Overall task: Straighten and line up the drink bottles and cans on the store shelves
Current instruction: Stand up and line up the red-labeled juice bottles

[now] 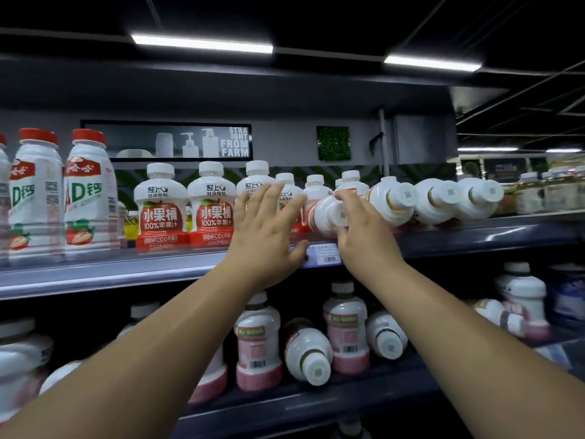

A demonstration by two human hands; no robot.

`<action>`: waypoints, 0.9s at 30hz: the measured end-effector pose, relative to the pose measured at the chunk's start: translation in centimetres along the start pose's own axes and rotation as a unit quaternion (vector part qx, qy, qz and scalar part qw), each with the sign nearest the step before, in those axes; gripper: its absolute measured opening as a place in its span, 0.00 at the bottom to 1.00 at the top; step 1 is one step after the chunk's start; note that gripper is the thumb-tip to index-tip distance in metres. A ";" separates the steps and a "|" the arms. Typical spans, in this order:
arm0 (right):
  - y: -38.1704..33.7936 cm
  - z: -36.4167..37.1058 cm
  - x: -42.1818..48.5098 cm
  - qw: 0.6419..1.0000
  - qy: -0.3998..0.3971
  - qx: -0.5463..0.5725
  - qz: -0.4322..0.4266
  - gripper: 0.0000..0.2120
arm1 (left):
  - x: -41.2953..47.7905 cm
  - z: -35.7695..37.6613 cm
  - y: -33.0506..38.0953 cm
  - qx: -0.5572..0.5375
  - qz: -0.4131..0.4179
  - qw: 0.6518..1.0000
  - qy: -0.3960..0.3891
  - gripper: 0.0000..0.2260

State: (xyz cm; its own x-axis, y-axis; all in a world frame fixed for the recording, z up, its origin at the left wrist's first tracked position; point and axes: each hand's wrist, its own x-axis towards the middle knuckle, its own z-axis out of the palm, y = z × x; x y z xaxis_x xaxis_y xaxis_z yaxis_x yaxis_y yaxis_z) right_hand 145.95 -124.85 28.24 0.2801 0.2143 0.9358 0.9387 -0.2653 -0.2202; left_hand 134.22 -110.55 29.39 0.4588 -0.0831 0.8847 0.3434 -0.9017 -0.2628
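- Nearest my remote view, pink-labelled white plastic bottles [258, 340] stand on the lower dark shelf [316, 403]. One pink-labelled bottle lying on its side [308, 353] points its cap at me, and I judge it has not yet been straightened.
- Both arms reach up to the upper grey shelf [126, 270]. The left hand [266, 229] is wide, fingers spread and straight. I judge it is there to steady the upright white apple-juice bottles with red labels [161, 204], though I cannot tell whether it touches them.
- The right hand [364, 232] curls round a toppled white bottle with a red label [326, 213], fingers over and thumb under, a hold suited to tipping it upright.
- That bottle lies between the two hands, just above a blue-and-white price tag [323, 253].
- To the right, three more fallen white bottles [392, 198] lie in a row, caps forward.
- Far left stand tall red-capped white milk-drink bottles [88, 191]; behind hangs a dark wall sign [234, 142].
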 end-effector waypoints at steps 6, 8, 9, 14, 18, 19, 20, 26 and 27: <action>-0.8 0.7 3.4 0.994 0.018 0.101 -0.034 0.16 | 0.4 0.5 -0.6 0.004 -0.033 0.999 0.018 0.33; -1.6 0.8 5.9 0.989 0.027 0.143 -0.020 0.15 | 0.8 0.6 -0.8 0.015 -0.041 0.999 0.021 0.32; -1.9 0.8 7.1 0.986 0.033 0.166 -0.004 0.14 | 0.9 0.7 -1.0 0.021 -0.042 0.999 0.022 0.33; -2.0 1.4 10.7 0.968 -0.020 0.231 0.093 0.12 | 1.7 1.0 -1.5 0.017 -0.063 0.998 0.022 0.33; -0.7 1.9 8.5 0.966 -0.137 0.186 0.115 0.33 | 1.2 1.6 -1.6 -0.004 -0.074 0.997 0.029 0.33; -0.5 1.9 7.8 0.966 -0.156 0.170 0.115 0.42 | 1.1 1.7 -1.7 -0.010 -0.079 0.996 0.027 0.34; -0.3 2.0 7.2 0.968 -0.166 0.152 0.109 0.47 | 1.1 1.8 -1.8 -0.017 -0.085 0.996 0.024 0.34; 0.4 2.9 5.1 0.987 -0.106 0.093 0.076 0.57 | 0.8 1.9 -1.7 -0.027 -0.091 0.995 0.019 0.35; 0.3 3.0 4.9 0.989 -0.105 0.073 0.068 0.57 | 0.8 1.9 -1.7 -0.027 -0.090 0.995 0.019 0.35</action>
State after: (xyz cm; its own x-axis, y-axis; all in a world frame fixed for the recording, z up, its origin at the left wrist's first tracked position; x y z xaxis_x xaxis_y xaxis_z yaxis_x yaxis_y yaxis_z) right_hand 148.26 -121.05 31.94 0.4279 0.3805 0.8199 0.9038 -0.1696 -0.3930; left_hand 135.57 -108.24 29.79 0.3612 0.0671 0.9301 0.3720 -0.9250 -0.0778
